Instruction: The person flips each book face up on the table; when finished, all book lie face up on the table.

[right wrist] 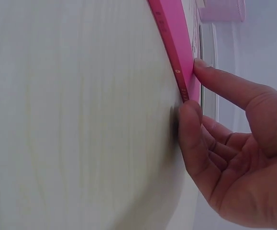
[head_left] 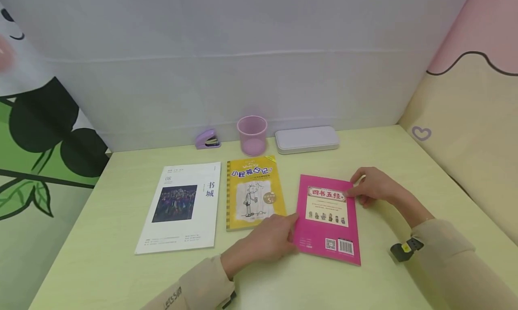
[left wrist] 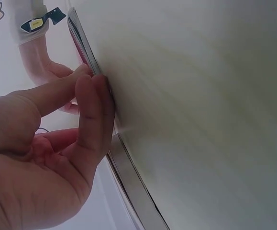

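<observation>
A pink book [head_left: 328, 251] with a cream title panel lies at the right of three books, barcode side up. My left hand [head_left: 270, 238] holds its left edge; in the left wrist view the thumb and fingers [left wrist: 93, 115] come together at the page edge. My right hand [head_left: 374, 187] pinches the upper part of its right edge. In the right wrist view, the thumb rests on the cover and a fingertip [right wrist: 190, 115] is at the spine of the pink book [right wrist: 174, 38]. A yellow comic book [head_left: 234, 202] lies just beyond my left hand.
A white magazine [head_left: 206, 229] lies on the left of the pale wooden table [head_left: 105, 220]. Along the back stand a purple stapler [head_left: 207, 139], a translucent pink cup [head_left: 252, 137] and a white pencil case [head_left: 306, 139], close to the white back wall [head_left: 243, 85].
</observation>
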{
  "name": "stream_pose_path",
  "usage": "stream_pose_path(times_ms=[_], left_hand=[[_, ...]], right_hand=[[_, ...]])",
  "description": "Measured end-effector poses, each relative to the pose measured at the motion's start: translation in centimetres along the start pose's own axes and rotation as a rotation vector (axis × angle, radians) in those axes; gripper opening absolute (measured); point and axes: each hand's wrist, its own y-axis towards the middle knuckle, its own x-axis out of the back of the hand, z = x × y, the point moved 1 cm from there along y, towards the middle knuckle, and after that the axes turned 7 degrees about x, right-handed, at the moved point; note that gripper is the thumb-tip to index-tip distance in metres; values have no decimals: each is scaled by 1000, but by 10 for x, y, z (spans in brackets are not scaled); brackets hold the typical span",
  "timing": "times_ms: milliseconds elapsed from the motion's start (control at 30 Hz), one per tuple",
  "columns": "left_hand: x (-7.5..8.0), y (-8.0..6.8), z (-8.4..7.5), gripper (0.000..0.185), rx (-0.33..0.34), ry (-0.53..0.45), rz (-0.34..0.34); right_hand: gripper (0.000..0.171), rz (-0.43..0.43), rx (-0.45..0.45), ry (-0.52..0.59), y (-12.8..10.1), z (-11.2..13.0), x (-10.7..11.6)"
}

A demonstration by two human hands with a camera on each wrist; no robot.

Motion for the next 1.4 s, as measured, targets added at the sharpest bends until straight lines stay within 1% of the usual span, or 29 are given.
stream_pose_path(times_ms=[100,333,700,767,900,1067,1200,1333,1400], left_hand=[[0,2,1,68,-4,23,-3],[-1,4,0,62,0,74,-15],[-3,4,2,56,-25,97,-34],[-3,4,1,57,-24,92,-31],[-3,3,1,60,-22,86,-21],[-3,4,2,60,-26,90,-25],[-3,3,2,59,-35,96,-25],[-3,3,3,55,-44,98,-17],[-3,4,3,52,-50,97,-16]], right_hand=[[56,1,0,-12,-1,0,0],[57,-10,14,-55,0,-2,0],[61,-32,23,-67,-3,-1,0],[61,-28,34,-41,-5,-3,0],[57,-16,78,47,-7,-11,3],[51,-6,133,192,-8,-20,6],[47,-5,153,299,-8,-27,9],[45,-14,180,367,-11,-33,12],[45,-17,202,376,-13,-34,13]])
